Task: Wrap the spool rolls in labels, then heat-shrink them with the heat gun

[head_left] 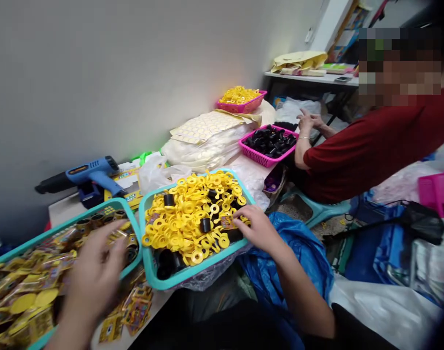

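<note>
My right hand (259, 227) is over the right side of a turquoise basket (200, 258) heaped with yellow plastic ring-shaped caps (187, 209). Its thumb and fingertips close on the edge of a small printed label (227, 222). Among the yellow caps lie a few black cylinders (205, 224). My left hand (96, 272), blurred by motion, hangs over a second turquoise basket (132, 214) to the left. Its thumb and fingers are apart, with nothing visible between them. That basket holds wrapped printed pieces with yellow round tops (23, 304).
Behind the baskets lies a blue heat gun (83, 172). Farther back are a pink basket of black parts (267, 160) and a pink basket of yellow parts (244, 105). A person in a red shirt (375, 146) sits at right. Printed labels (136, 308) lie below the baskets.
</note>
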Demonstrator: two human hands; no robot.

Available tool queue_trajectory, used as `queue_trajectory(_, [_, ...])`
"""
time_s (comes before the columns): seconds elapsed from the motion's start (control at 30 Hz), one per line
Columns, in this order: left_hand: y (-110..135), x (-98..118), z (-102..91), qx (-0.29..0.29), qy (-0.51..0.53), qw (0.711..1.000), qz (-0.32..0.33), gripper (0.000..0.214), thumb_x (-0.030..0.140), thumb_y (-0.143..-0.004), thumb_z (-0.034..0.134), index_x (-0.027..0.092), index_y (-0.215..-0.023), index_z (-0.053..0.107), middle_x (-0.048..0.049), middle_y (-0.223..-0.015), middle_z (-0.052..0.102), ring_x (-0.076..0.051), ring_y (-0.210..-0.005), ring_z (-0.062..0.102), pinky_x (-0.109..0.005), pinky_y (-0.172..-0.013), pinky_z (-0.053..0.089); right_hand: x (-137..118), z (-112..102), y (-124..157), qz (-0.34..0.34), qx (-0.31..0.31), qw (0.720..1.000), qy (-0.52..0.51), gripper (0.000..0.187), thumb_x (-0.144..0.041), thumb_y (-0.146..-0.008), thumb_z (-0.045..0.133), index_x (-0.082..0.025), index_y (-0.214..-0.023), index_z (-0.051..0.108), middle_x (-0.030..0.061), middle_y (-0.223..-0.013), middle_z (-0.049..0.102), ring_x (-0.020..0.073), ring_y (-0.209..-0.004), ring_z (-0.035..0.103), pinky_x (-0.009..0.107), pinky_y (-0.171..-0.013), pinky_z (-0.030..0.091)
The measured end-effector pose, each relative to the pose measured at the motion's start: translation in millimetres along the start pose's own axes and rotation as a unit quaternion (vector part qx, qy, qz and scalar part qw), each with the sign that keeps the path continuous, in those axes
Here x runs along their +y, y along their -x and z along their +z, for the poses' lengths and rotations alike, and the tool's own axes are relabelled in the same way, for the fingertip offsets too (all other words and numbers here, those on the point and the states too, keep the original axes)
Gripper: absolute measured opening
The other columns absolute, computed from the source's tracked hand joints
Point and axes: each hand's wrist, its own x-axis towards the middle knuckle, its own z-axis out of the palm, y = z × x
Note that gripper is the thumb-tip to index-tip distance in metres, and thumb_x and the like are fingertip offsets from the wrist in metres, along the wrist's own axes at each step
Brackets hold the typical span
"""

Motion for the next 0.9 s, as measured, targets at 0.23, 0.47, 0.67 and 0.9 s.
queue_trajectory(0.23, [-3,104,130.3,-0.216,-0.076,0.892,0.390,0.038,0.037,-0.092,0.046,0.018,-0.121,0.062,-0.0075,-0.127,0.064,-0.025,-0.116,0.057,-0.044,-0.106,0.037,11,25,-1,-0.014,-0.121,0.988,0.096,0.024,-0.025,-0.078,0.069,-0.021,-0.102,0.069,0.0079,-0.098,0.068,0.0294,-0.100,0.054,0.046,-0.087,0.039])
queue_trajectory(0.47, [-21,74,119.0,-0.257,-0.111,0.871,0.405,0.033,0.034,-0.090,0.051,0.024,-0.118,0.065,-0.0039,-0.126,0.065,-0.027,-0.119,0.054,-0.046,-0.109,0.033,29,11,-17,0.023,-0.048,0.998,0.036,0.020,-0.017,-0.092,0.052,-0.019,-0.099,0.070,0.0059,-0.099,0.070,0.0192,-0.097,0.059,0.032,-0.090,0.042])
queue_trajectory(0.67, [-19,84,123.4,-0.244,-0.118,0.873,0.405,0.032,0.031,-0.087,0.054,0.021,-0.116,0.065,-0.0098,-0.118,0.066,-0.029,-0.115,0.056,-0.050,-0.105,0.038,12,12,-19,0.020,-0.097,0.991,0.089,0.031,-0.045,-0.077,0.072,-0.015,-0.083,0.073,0.0158,-0.112,0.060,0.0363,-0.110,0.048,0.052,-0.091,0.037])
queue_trajectory(0.9, [-35,99,104.1,-0.186,0.090,0.948,0.242,0.034,0.034,-0.087,0.055,0.022,-0.119,0.054,-0.0109,-0.124,0.062,-0.025,-0.117,0.057,-0.044,-0.098,0.047,4,-6,-38,-0.048,-0.118,0.992,0.024,0.013,-0.012,-0.086,0.057,-0.020,-0.094,0.064,0.0020,-0.093,0.069,0.0174,-0.089,0.061,0.028,-0.075,0.042])
